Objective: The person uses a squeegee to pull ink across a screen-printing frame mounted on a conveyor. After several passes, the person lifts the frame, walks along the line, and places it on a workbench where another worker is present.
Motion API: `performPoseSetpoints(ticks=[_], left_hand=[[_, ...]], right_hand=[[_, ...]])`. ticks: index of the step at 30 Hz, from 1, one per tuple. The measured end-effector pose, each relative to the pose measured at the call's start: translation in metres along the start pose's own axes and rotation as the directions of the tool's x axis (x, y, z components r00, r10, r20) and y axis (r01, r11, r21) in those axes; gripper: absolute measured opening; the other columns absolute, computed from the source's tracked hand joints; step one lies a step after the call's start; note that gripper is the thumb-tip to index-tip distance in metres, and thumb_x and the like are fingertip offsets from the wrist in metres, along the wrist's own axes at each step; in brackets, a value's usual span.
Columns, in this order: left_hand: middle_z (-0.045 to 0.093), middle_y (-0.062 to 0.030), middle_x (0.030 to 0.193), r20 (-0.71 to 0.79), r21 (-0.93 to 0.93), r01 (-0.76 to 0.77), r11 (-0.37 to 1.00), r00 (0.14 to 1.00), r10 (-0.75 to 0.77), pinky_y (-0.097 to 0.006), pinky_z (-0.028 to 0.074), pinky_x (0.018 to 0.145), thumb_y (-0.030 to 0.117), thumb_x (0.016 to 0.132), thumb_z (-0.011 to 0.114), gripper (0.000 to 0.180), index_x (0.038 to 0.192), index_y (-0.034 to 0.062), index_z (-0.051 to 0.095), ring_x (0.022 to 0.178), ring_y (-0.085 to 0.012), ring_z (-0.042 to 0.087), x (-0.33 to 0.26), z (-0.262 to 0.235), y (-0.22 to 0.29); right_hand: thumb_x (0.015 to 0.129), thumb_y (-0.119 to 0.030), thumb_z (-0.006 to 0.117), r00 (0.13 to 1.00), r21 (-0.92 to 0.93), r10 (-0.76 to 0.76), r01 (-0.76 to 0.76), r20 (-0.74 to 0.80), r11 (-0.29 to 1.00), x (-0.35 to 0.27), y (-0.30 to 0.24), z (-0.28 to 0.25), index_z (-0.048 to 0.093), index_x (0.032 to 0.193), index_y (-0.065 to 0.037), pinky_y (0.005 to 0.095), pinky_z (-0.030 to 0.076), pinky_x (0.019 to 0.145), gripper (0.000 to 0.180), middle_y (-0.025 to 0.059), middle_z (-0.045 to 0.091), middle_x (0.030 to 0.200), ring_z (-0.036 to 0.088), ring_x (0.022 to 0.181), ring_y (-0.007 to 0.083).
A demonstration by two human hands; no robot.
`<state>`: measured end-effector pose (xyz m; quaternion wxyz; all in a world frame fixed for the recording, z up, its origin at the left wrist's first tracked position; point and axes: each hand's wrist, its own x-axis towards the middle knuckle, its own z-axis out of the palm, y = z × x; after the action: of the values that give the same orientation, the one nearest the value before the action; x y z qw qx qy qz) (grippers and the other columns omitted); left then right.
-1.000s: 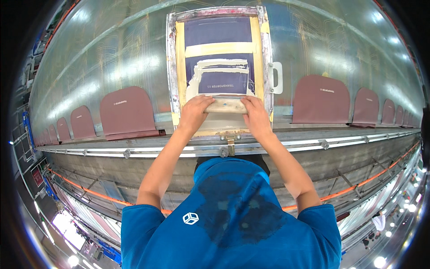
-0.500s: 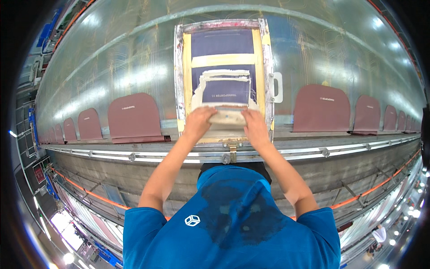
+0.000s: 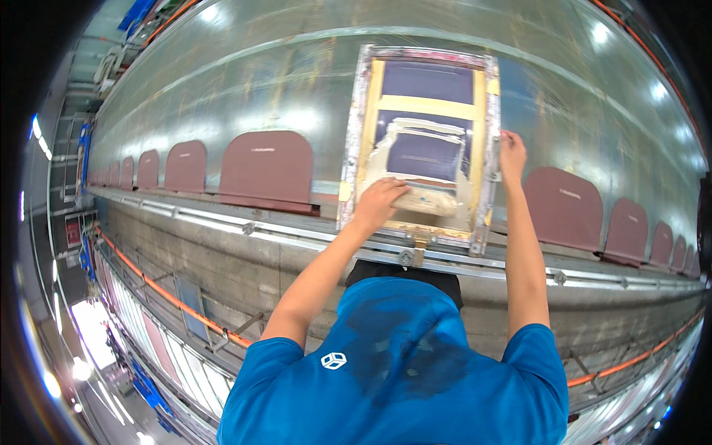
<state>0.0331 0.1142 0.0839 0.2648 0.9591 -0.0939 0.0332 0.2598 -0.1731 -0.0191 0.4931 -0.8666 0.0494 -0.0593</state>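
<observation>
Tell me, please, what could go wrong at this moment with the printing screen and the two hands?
1. The left hand alone holds the squeegee, so it could perhaps tilt and smear the pale ink.
2. The right hand grips only the right edge of the screen frame, so the frame might shift on the long table.
3. The dark red pieces lie close by, so stray ink could mark them.

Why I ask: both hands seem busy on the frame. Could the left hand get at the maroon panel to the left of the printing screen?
Probably yes. The left hand rests on the squeegee inside the screen frame; the maroon panel lies just beside it, with nothing between.
</observation>
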Motion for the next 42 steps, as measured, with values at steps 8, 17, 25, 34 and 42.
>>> performPoseSetpoints(ticks=[8, 17, 25, 34, 42], left_hand=[[0.067, -0.0087, 0.123, -0.078, -0.063, 0.097, 0.993, 0.992, -0.102, -0.040, 0.048, 0.102, -0.007, 0.064, 0.065, 0.056, 0.118, 0.0078, 0.069, 0.119, -0.0299, 0.059, -0.036, -0.015, -0.010], [0.068, -0.0075, 0.119, -0.074, 0.023, 0.188, 0.982, 0.980, -0.186, -0.038, 0.051, 0.097, -0.008, 0.061, 0.066, 0.056, 0.115, 0.0080, 0.070, 0.113, -0.0293, 0.062, -0.127, -0.082, -0.074], [0.068, -0.0064, 0.121, -0.049, 0.103, 0.194, 0.976, 0.981, -0.190, -0.039, 0.052, 0.097, -0.007, 0.062, 0.069, 0.057, 0.117, 0.0099, 0.070, 0.115, -0.0287, 0.062, -0.208, -0.086, -0.111], [0.069, -0.0054, 0.121, -0.011, 0.111, 0.036, 0.993, 0.999, -0.035, -0.040, 0.052, 0.097, -0.010, 0.061, 0.066, 0.058, 0.116, 0.0099, 0.070, 0.115, -0.0291, 0.062, -0.247, -0.068, -0.143], [0.072, -0.0113, 0.110, 0.103, -0.097, 0.239, 0.966, 0.968, -0.229, -0.038, 0.055, 0.088, -0.003, 0.069, 0.071, 0.044, 0.111, 0.0111, 0.074, 0.099, -0.0308, 0.068, 0.027, -0.099, -0.272]], right_hand=[[0.099, -0.028, 0.060, 0.993, 0.103, -0.038, 0.050, -0.113, 0.993, -0.028, -0.057, 0.006, 0.071, 0.105, -0.008, 0.0357, 0.050, 0.081, 0.024, 0.0134, 0.072, 0.094, 0.067, 0.086, 0.0245], [0.100, -0.025, 0.059, 0.997, 0.255, -0.061, 0.072, -0.052, 0.964, -0.130, -0.102, 0.110, 0.069, 0.107, -0.007, 0.0285, 0.045, 0.070, 0.022, 0.0043, 0.063, 0.080, 0.054, 0.073, 0.0123], [0.098, -0.019, 0.057, 0.996, 0.179, 0.029, -0.043, 0.084, 0.983, -0.193, -0.106, 0.154, 0.068, 0.108, -0.007, 0.0373, 0.045, 0.064, 0.019, 0.0121, 0.065, 0.077, 0.055, 0.063, 0.0201], [0.097, -0.024, 0.059, 0.990, 0.011, 0.095, -0.096, 0.101, 0.995, -0.214, -0.082, 0.169, 0.069, 0.110, -0.012, 0.0404, 0.047, 0.068, 0.020, 0.0149, 0.063, 0.075, 0.059, 0.067, 0.0275], [0.088, -0.039, 0.071, 0.820, -0.289, -0.413, 0.538, 0.395, 0.792, -0.079, -0.189, 0.199, 0.072, 0.109, -0.007, 0.0438, 0.049, 0.088, 0.038, 0.0143, 0.066, 0.109, 0.062, 0.103, 0.0332]])
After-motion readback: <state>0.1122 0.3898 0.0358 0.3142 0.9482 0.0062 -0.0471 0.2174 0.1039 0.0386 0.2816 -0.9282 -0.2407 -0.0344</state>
